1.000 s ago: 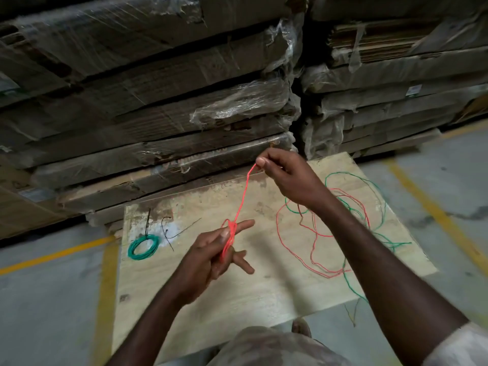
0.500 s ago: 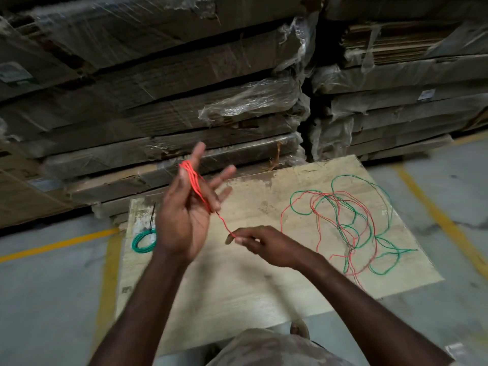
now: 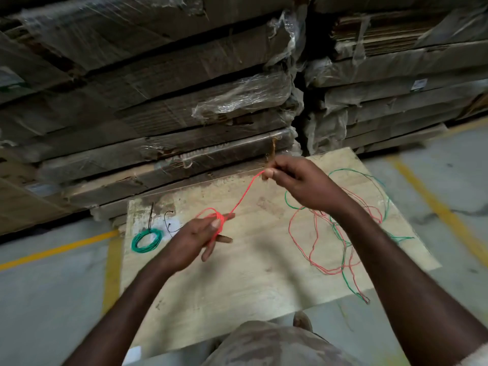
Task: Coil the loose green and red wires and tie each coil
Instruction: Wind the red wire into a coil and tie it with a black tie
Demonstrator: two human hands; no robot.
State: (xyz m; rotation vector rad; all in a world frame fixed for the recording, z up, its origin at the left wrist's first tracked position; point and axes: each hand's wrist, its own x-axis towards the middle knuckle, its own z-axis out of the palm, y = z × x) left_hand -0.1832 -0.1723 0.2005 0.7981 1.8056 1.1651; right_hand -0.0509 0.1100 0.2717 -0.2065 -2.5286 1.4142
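Note:
My left hand (image 3: 196, 237) holds a small red wire coil (image 3: 214, 217) wound around its fingers, above the middle of the wooden board (image 3: 237, 281). A taut red strand (image 3: 245, 194) runs up from the coil to my right hand (image 3: 298, 180), which pinches it near the board's far edge. Loose red wire (image 3: 303, 249) and loose green wire (image 3: 343, 260) lie tangled together on the board's right side, partly hidden by my right forearm. A finished green coil (image 3: 146, 240) lies at the board's left edge.
Short black ties (image 3: 169, 223) lie beside the green coil. Plastic-wrapped stacks of flat cardboard (image 3: 184, 101) rise just behind the board. The board rests on a grey floor with yellow lines (image 3: 435, 207). My knee (image 3: 264, 344) shows at the bottom.
My left hand has come down from in front of the cardboard to just above the board. My right hand rose from the board to the far edge, pulling the red strand taut again.

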